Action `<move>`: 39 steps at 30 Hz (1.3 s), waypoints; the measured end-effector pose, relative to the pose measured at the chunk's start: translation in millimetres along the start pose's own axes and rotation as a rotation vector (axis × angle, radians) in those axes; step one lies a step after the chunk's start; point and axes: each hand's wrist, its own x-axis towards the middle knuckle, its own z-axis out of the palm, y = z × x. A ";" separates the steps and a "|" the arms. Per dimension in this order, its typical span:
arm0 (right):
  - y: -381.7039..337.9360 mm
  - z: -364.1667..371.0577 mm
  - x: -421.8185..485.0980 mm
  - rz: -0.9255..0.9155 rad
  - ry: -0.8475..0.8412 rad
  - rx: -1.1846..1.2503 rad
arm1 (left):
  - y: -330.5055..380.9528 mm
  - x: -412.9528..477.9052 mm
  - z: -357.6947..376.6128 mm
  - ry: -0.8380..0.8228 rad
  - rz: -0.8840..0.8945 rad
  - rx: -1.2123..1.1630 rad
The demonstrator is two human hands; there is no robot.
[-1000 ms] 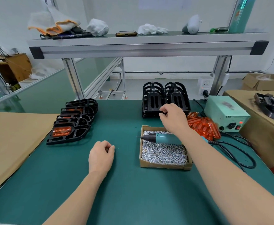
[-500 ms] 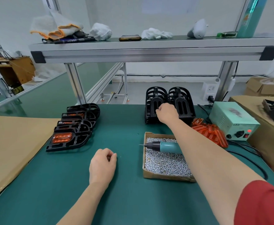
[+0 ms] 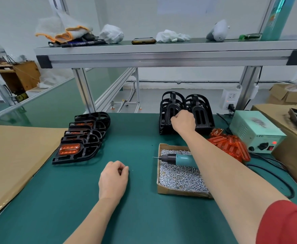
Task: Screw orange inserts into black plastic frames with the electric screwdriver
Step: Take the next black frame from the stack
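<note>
**Head view: right hand on bare frames, driver parked**

A cardboard sheet point(image 3: 12, 155) lay flat on the far left of the green desk point(image 3: 135, 134). Just right of it, the fitted frames point(image 3: 91, 136) lay in an overlapping row running away from the person; the nearest one showed its orange insert seated.

The left hand point(image 3: 113, 180) rested knuckles-up on the desk in front of the person, fingers loosely curled, holding nothing and touching no part.

The bare frames point(image 3: 202, 110) stood on edge in two stacks side by side at the back of the desk. The right hand point(image 3: 183, 122) was stretched out to the left stack, fingers curled onto the front frame. How firm the hold was could not be told.

Under the right forearm sat a shallow box point(image 3: 179, 191) full of screws. The screwdriver point(image 3: 177, 158) lay across the screws, bit pointing left over the box edge, rear half hidden by the arm.

The loose inserts point(image 3: 230, 147) were heaped right of the box, just beside the power unit point(image 3: 249, 131), whose red lamp was lit. A black cable point(image 3: 274, 175) looped over the desk near the right edge.
</note>
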 end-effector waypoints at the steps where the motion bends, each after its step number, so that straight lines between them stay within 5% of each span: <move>1: -0.3 -3.0 -2.9 -0.004 0.008 0.021 | -0.1 -0.2 0.0 0.001 0.000 -0.004; 26: 54.8 -56.4 -206.2 -0.054 -0.064 0.865 | 3.8 -9.0 -11.4 -0.007 0.014 -0.191; 39: 72.4 -29.4 -226.2 -0.147 0.024 0.896 | 10.3 -29.3 -16.4 -0.129 -0.038 -0.507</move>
